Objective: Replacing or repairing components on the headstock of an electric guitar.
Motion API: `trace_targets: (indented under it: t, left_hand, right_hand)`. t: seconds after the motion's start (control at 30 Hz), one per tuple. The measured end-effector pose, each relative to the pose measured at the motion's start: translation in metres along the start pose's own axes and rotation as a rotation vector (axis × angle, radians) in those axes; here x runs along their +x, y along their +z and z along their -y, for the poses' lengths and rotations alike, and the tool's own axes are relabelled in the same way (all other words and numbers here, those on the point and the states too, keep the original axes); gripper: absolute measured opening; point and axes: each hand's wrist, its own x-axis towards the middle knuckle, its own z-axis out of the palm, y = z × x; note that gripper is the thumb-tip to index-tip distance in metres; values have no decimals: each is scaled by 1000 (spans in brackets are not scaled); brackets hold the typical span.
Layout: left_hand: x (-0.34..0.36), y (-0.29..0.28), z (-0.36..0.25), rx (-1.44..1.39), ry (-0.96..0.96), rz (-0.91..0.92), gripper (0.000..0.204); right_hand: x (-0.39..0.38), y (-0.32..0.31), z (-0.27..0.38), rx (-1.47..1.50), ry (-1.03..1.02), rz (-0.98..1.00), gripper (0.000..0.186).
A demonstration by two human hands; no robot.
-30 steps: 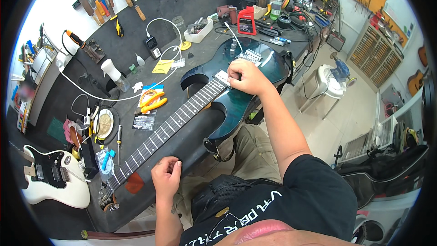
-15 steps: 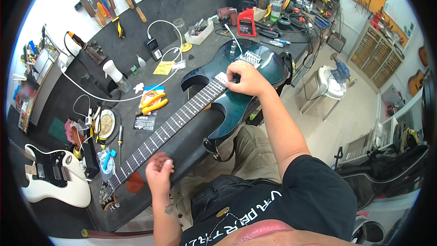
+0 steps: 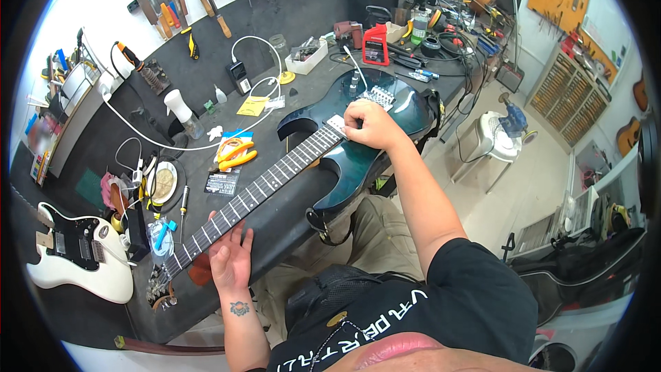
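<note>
A dark teal electric guitar (image 3: 351, 172) lies across the bench edge and my lap, its neck running down to the left toward the headstock (image 3: 157, 289). My left hand (image 3: 231, 256) is by the lower part of the neck, palm up and fingers spread, some fingertips passing behind the fretboard (image 3: 258, 191). Over the strings where the neck meets the body rests my right hand (image 3: 372, 126), closed, with thumb and forefinger drawn together. Whatever they pinch, if anything, is hidden. Beyond that hand are the metal bridge (image 3: 379, 96) and its white-tipped tremolo arm (image 3: 357, 62).
Orange-handled pliers (image 3: 236, 160) lie on the bench behind the neck, near a white spray bottle (image 3: 180, 109). A white electric guitar (image 3: 82, 262) is at the left. A red bottle (image 3: 375, 45) stands at the back; a white stool (image 3: 490, 134) is at the right.
My left hand has opened from a loose curl and moved slightly left, its fingers reaching under the neck. My right hand stays over the strings, fingers curled. The view has shifted slightly.
</note>
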Motion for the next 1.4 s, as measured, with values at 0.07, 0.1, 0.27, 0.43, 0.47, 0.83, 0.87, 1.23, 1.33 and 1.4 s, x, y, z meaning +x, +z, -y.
trace_targets:
  t: [0.07, 0.1, 0.27, 0.43, 0.47, 0.83, 0.87, 1.23, 1.33, 1.4]
  left_hand:
    - [-3, -2, -1, 11, 1, -25, 102]
    - [-3, -4, -1, 14, 3, -32, 102]
    - [-2, -4, 1, 92, 4, 18, 85]
    - [-4, -1, 1, 181, 15, -8, 72]
    - [-4, 0, 0, 183, 15, -9, 72]
    - [1, 2, -1, 177, -39, 25, 66]
    - [0, 2, -1, 172, -37, 36, 66]
    - [4, -4, 1, 190, -43, 46, 72]
    - [3, -6, 2, 194, -40, 71, 75]
    - [3, -5, 3, 182, -25, 83, 75]
  right_hand:
    - [1, 1, 2, -13, 34, 39, 24]
    - [1, 2, 3, -8, 36, 15, 24]
    - [1, 1, 5, 30, 50, -25, 22]
    - [5, -4, -3, 237, 165, -145, 16]
    - [9, -10, -16, 290, 221, -189, 17]
    - [-12, -72, -132, 31, 568, -269, 24]
    - [-15, -72, -129, 58, 536, -206, 25]
    - [-16, -72, -108, -91, 574, -182, 23]
    - [-19, -76, -104, -133, 562, -210, 21]
    - [-17, -72, -99, -193, 557, -201, 22]
